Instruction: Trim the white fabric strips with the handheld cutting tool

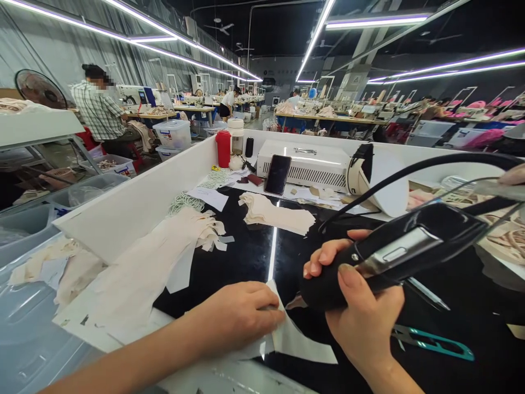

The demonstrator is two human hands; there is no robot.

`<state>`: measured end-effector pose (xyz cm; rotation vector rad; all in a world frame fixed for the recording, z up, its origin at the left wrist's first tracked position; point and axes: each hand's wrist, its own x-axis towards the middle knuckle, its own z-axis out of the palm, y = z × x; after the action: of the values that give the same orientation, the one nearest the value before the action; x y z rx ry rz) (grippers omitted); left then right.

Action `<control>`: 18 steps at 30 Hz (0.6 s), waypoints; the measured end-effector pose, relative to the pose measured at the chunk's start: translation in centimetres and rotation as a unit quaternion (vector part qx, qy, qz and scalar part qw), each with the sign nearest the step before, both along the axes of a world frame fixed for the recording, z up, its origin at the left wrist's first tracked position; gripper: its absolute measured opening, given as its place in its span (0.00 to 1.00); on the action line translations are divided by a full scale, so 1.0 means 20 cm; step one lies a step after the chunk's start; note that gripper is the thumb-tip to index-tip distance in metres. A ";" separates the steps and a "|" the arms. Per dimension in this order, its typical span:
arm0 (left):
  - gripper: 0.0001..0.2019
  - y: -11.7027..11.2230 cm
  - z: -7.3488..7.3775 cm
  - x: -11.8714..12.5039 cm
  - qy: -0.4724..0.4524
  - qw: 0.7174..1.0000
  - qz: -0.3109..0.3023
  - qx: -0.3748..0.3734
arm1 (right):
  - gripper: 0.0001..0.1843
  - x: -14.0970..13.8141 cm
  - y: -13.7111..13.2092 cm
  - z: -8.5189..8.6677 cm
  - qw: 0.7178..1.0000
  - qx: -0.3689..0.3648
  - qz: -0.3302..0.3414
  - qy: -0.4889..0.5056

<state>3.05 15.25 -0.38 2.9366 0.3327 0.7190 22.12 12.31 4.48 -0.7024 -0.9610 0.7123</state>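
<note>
My right hand [365, 306] is wrapped round a black handheld tool [394, 257] with a silver lever on its side and a thick black cord. The tool's front end is low over the glossy black tabletop [229, 268]; its working tip is hidden. My left hand [250, 309], slightly blurred, has its fingers bent and closed on the edge of a cream fabric piece [301, 342] with a curved side. Right of my right hand are teal thread snips [441, 343] and a pen [429, 294].
Stacked cream fabric pieces lie at left [135, 273] and at the back [281, 213]. Behind them are a phone [278, 175], a white vented box [305, 164] and a red cup [223, 149]. White boards wall the table. A co-worker [98, 109] sits at far left.
</note>
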 end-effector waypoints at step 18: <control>0.09 -0.01 0.00 -0.01 0.019 1.000 0.001 0.022 | 0.18 0.01 -0.05 0.01 1.000 0.003 0.001 0.006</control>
<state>2.76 14.96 -0.33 2.9945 0.3259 0.6795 22.34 11.27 4.77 -0.6915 -0.9527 0.7145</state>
